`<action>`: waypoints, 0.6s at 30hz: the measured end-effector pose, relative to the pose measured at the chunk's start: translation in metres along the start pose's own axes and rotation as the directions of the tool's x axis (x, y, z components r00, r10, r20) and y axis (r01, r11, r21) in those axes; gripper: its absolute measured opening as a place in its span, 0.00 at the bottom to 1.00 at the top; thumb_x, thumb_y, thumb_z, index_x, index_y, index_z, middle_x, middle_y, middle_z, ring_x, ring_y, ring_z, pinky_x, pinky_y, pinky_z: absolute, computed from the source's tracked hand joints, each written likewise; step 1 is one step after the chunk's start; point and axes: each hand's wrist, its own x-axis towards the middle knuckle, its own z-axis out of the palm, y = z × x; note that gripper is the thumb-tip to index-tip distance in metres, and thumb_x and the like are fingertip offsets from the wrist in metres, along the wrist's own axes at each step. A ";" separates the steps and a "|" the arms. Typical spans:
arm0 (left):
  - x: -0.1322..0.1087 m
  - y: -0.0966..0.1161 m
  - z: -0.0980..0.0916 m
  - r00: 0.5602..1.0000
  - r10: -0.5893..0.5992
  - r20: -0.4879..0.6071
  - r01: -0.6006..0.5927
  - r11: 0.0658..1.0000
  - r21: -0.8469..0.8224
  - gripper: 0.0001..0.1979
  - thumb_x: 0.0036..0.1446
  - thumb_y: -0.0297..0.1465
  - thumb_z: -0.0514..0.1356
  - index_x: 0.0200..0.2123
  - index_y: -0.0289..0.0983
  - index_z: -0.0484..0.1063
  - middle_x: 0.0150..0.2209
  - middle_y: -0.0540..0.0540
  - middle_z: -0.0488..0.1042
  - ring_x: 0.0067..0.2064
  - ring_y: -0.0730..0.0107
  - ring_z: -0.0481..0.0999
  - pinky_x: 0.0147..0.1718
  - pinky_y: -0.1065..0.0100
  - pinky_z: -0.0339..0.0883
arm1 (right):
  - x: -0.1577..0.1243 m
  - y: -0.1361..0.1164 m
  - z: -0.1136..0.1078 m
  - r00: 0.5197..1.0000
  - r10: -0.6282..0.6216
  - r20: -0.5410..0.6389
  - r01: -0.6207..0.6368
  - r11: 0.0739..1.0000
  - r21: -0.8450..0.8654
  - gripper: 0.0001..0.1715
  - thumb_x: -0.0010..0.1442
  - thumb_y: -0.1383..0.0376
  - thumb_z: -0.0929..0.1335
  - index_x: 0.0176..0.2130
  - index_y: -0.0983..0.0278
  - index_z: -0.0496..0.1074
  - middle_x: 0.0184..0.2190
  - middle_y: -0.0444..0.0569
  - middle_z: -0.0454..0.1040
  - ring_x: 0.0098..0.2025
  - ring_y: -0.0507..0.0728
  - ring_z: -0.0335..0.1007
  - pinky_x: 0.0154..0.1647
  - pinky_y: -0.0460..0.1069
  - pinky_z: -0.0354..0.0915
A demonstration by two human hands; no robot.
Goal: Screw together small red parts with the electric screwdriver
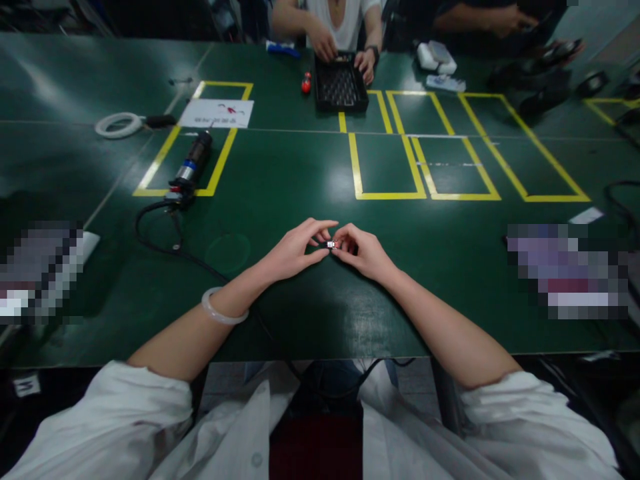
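Observation:
Between my fingertips, just above the green table, is a small red-and-silver part [331, 245], too small to name more closely. My right hand [367, 252] is closed in a pinch on its right, red end. My left hand [295, 252] meets the other end with its thumb and a bent finger, while its index finger stretches over the top. Part of the piece is hidden by the fingers.
An electric screwdriver [190, 167] lies at left, its black cable running toward me under my left arm. Behind it are a printed sheet [216, 113] and a white coil [119, 125]. Yellow tape marks the table [280, 167]. Opposite, a co-worker's hands touch a black tray [342, 105].

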 end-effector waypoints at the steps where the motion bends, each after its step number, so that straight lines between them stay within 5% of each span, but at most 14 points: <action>1: 0.000 0.000 0.001 1.000 0.015 -0.003 -0.015 1.000 0.015 0.25 0.63 0.34 0.59 0.63 0.37 0.64 0.47 0.41 0.70 0.48 0.65 0.74 0.47 0.65 0.72 | 0.000 0.000 0.000 1.000 0.000 0.001 0.000 1.000 0.001 0.08 0.60 0.66 0.69 0.40 0.61 0.66 0.30 0.42 0.71 0.27 0.50 0.65 0.30 0.46 0.62; 18: -0.001 0.005 0.000 0.995 0.093 -0.034 -0.087 0.985 0.147 0.20 0.65 0.29 0.58 0.59 0.36 0.66 0.43 0.43 0.72 0.45 0.67 0.74 0.48 0.66 0.69 | 0.000 -0.002 -0.002 0.999 -0.045 -0.029 0.046 0.998 0.041 0.07 0.61 0.66 0.70 0.40 0.62 0.69 0.36 0.45 0.71 0.31 0.51 0.68 0.30 0.46 0.65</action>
